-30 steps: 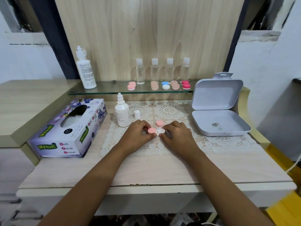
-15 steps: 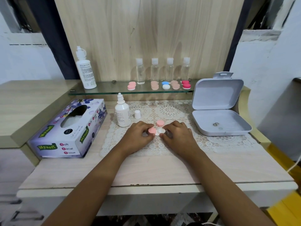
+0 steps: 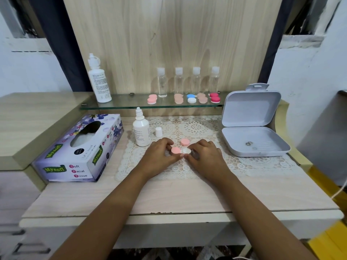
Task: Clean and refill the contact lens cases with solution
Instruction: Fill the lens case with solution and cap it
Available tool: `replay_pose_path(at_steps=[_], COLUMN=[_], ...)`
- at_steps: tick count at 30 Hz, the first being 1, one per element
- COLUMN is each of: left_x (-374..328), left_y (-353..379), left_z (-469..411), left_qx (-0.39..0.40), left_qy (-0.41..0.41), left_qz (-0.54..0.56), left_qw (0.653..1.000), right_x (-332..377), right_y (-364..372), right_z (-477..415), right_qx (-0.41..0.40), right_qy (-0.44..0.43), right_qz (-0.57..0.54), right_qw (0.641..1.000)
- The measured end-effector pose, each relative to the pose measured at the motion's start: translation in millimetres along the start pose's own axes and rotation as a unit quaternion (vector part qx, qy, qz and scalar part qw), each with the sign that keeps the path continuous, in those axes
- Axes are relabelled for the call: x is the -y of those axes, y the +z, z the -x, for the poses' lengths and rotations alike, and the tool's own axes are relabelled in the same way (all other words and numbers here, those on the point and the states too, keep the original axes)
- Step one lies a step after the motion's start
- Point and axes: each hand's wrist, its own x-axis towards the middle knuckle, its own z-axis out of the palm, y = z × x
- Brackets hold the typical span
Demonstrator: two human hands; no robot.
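A contact lens case (image 3: 186,151) lies on the lace mat between my hands. Its left well wears a pink cap (image 3: 176,150); the right well is open and white. My left hand (image 3: 161,153) pinches the capped side with curled fingers. From the right, my right hand (image 3: 204,155) grips the open well's side. A loose pink cap (image 3: 185,142) lies just behind the case. A small white solution bottle (image 3: 141,132) stands uncapped to the left, with its white cap (image 3: 158,131) beside it.
A glass shelf (image 3: 131,106) carries a tall white bottle (image 3: 99,81), several clear bottles and several closed lens cases (image 3: 191,98). A tissue box (image 3: 80,149) lies at the left. An open white box (image 3: 253,141) sits at the right.
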Motion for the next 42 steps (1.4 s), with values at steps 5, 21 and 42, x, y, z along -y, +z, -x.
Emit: replay_pose_path(at_steps=[5, 21, 42], left_x=[2.4, 4.8, 1.4], left_y=[1.2, -3.0, -1.0], left_z=[-1.9, -0.4, 4.3], left_qx=[-0.021, 0.034, -0.018], left_qy=[0.008, 0.086, 0.039], left_qz=[-0.039, -0.113, -0.112], left_qw=[0.999, 0.989, 0.993], right_x=[-0.6, -0.8, 0.3], right_y=[0.5, 0.6, -3.7], right_z=[-0.3, -1.1, 0.6], right_qx=[0.002, 0.006, 0.027], right_qy=[0.0, 0.003, 0.013], right_qz=[-0.002, -0.019, -0.03], right_qw=[1.0, 1.0, 0.999])
